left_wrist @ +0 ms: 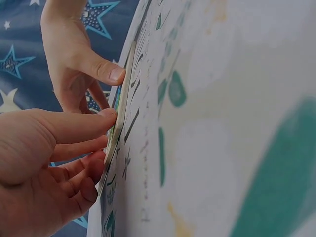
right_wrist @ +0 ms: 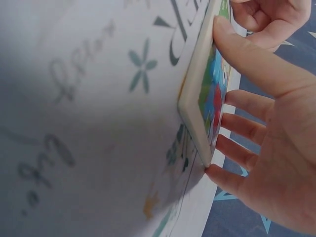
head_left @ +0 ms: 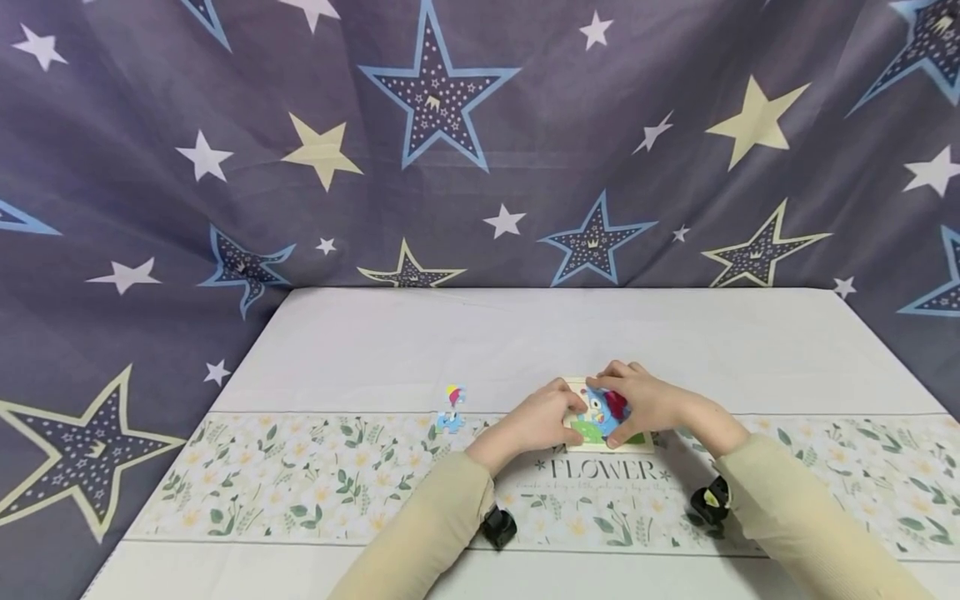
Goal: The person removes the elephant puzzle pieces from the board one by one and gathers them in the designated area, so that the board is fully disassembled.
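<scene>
A small jigsaw board (head_left: 642, 447) with a pale frame lies flat on the table, with a blue cartoon figure (right_wrist: 216, 84) and green ground in its picture. My left hand (head_left: 542, 421) is at its left side, thumb and index fingertips touching it, the other fingers bent. From the right, my right hand (head_left: 647, 402) spans the picture. In the right wrist view its thumb rests by the near edge, and its stretched fingers touch the board's right side. The hands partly cover the picture. Loose puzzle pieces, a red-and-yellow one (head_left: 454, 394) and a blue one (head_left: 450, 423), lie farther left.
A white cloth (head_left: 360, 350) with a floral band (head_left: 300, 475) and the printed word FLOWER covers the table. Behind it hangs a dark curtain (head_left: 480, 192) with stars. Black wrist devices (head_left: 498, 527) sit below both sleeves.
</scene>
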Tool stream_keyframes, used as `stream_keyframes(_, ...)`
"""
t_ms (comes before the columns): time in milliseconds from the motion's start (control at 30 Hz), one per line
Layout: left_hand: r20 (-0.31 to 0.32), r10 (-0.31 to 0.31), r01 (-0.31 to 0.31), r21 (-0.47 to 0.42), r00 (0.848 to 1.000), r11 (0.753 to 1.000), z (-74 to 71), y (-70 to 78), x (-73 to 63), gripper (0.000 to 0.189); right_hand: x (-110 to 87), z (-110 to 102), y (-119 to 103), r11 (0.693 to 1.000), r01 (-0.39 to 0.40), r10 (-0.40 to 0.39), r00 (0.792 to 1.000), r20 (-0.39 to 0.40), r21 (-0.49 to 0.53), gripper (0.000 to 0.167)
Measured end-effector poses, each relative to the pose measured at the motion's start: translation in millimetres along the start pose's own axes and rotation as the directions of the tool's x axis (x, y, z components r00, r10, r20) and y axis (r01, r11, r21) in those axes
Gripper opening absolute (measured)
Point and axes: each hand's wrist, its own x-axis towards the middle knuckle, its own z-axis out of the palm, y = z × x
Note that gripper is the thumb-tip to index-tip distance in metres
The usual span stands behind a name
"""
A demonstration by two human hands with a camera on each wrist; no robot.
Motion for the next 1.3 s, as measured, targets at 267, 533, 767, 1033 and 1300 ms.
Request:
stream_keyframes(267, -0.001, 0.008, -0.008, 0.023, 1.0, 1.0, 0.8, 1.3, -0.4, 0.033, -0.4, 0.6, 1.0, 1.0, 0.005, -0.005, 1.0, -0.001, 0.0, 0.093)
stream_keyframes(533, -0.016, 0.015, -0.014, 0.03, 1.0, 0.999, 1.6, 0.1, 2.3, 0.032, -0.7, 1.6, 1.2, 1.0, -0.005, 0.005, 1.0, -0.003, 0.0, 0.092)
stream_keyframes(767, -0.014, 0.021, -0.02, 0.029, 1.0, 0.999, 1.1, 0.1, 2.4, 0.032, -1.1, 1.8, 1.1, 1.0, -0.004, 0.005, 1.0, -0.02, 0.006, 0.082)
stream_keyframes(1033, -0.018, -0.001, 0.001, 0.003, 1.0, 1.0, 0.5, 0.1, 1.9, 0.032, 3.5, 3.4, 1.4, 1.0, -0.008, 0.008, 0.999, -0.033, -0.008, 0.079)
stream_keyframes(1300, -0.037, 0.022, -0.023, -0.029, 0.999, 0.999, -0.7, -0.9, 3.0, 0.027, 4.0, 2.9, 0.3, 1.0, -0.006, 0.005, 0.999, -0.032, -0.015, 0.079)
